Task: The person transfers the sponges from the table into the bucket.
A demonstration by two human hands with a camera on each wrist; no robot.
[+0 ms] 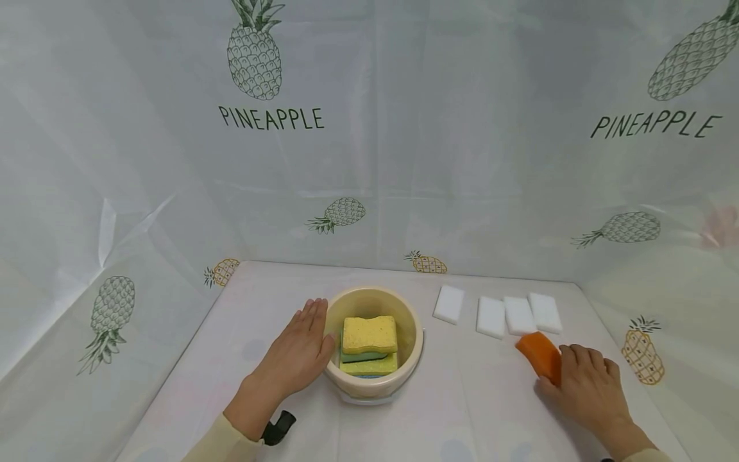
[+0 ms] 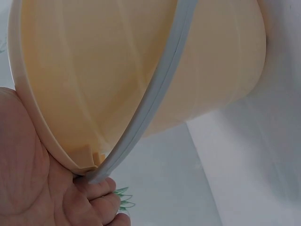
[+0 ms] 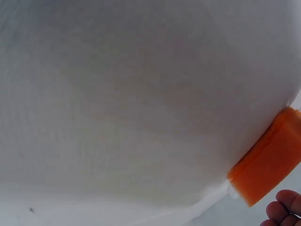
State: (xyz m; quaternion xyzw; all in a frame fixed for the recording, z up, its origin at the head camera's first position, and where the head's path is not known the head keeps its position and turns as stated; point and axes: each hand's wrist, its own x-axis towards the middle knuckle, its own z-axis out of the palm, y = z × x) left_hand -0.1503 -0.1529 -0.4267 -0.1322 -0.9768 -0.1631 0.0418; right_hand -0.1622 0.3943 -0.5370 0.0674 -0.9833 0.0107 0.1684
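A cream bucket (image 1: 411, 359) with a grey handle (image 2: 155, 94) stands on the table. My left hand (image 1: 300, 350) lies with straight fingers along its left rim; the left wrist view shows the palm at the rim, fingers by the handle's end. Inside the bucket, a yellow sponge (image 1: 369, 333) with a green layer rests on another yellow sponge (image 1: 369, 367). Off to the right, my right hand (image 1: 589, 388) grips an orange sponge (image 1: 539, 355) between thumb and fingers. The right wrist view shows that sponge beside the fingertips, the thumb hidden.
Several white sponge blocks lie on the table beyond the orange sponge; one white block (image 1: 448, 304) sits apart, nearer the bucket. A pineapple-print sheet (image 1: 462, 160) hangs behind the table (image 1: 456, 398) and along its sides.
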